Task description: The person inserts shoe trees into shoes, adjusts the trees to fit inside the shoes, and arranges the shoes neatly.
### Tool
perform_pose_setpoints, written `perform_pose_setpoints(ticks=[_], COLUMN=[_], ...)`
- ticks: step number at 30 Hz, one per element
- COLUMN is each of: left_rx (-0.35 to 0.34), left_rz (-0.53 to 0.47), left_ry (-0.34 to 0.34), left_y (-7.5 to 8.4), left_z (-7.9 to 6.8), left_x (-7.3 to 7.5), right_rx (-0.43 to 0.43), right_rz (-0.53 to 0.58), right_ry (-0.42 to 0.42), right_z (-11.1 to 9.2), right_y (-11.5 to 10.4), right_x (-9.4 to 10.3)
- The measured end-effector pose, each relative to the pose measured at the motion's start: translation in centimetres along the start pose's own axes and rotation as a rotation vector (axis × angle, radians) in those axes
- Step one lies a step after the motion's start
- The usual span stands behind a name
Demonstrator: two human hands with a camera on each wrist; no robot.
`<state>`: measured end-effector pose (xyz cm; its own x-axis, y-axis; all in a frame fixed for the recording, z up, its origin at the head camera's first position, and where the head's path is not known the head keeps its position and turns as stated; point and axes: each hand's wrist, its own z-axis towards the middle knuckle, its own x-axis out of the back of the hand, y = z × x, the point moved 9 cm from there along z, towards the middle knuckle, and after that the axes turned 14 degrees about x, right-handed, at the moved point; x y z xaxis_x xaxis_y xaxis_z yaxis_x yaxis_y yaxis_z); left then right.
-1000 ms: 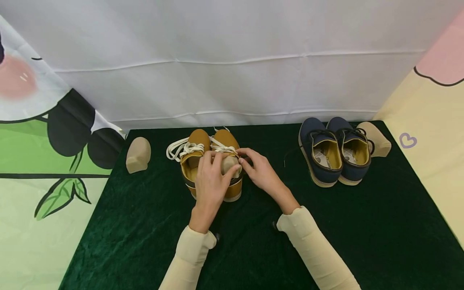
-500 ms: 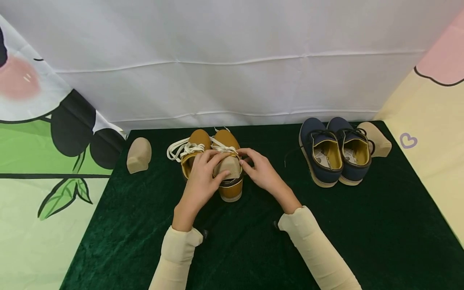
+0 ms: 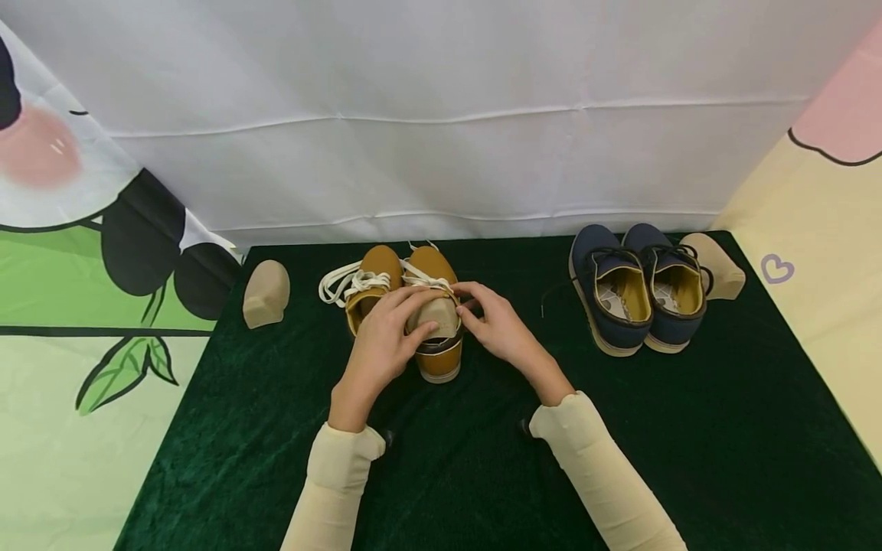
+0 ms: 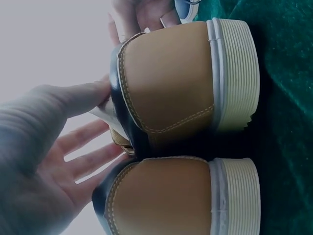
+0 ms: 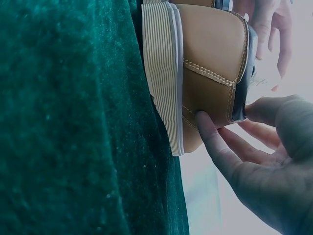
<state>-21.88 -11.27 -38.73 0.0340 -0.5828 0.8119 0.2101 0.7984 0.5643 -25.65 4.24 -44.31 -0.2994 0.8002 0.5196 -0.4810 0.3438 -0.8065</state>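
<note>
Two tan lace-up shoes with cream laces stand side by side; a beige moulded shoe insert [image 3: 437, 317] sits in the opening of the right tan shoe [image 3: 439, 361]. My left hand [image 3: 381, 334] grips this shoe's opening, thumb at the dark collar and fingertips up by the tongue. The left tan shoe [image 3: 377, 266] is partly hidden behind that hand. On the other side, my right hand [image 3: 498, 324] pinches the right tan shoe, its thumb at the collar and a finger [image 5: 211, 131] against the outer side.
Navy shoes [image 3: 612, 306] with dark laces stand to the right, one beige insert [image 3: 717, 268] beside them. Another beige insert [image 3: 266, 295] lies at the far left. Everything is on a dark green cloth [image 3: 468, 474]; a white backdrop [image 3: 441, 168] hangs behind.
My left hand has shifted left and turned, so more of the insert shows in the right tan shoe. My right hand stays nearly still on that shoe.
</note>
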Motion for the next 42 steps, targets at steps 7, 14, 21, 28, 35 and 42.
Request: perform_pose_setpoints(ticks=[7,14,21,28,35,42], left_rx=[-0.003,-0.002,-0.019,-0.052,-0.022,-0.047], left_rz=[0.015,0.025,0.038,0.069,0.086,0.124], left_ry=[0.025,0.039,0.055,0.072,0.091,0.109], left_y=[-0.13,-0.08,-0.05,0.03,-0.36,-0.24], left_z=[0.03,0.17,0.16,0.27,0.29,0.38], left_x=[-0.07,-0.01,-0.01,-0.11,-0.43,-0.69], right_rx=[-0.006,-0.008,-0.004,0.01,-0.005,0.009], right_rz=[0.012,0.02,0.022,0.016,0.015,0.015], right_ry=[-0.001,0.001,-0.001,0.011,0.006,0.015], right_z=[-0.11,-0.16,-0.18,-0.11,-0.16,-0.12], right_y=[0.23,0.21,0.2,0.09,0.34,0.17], right_x=[-0.09,-0.08,-0.17,-0.05,-0.26,-0.11])
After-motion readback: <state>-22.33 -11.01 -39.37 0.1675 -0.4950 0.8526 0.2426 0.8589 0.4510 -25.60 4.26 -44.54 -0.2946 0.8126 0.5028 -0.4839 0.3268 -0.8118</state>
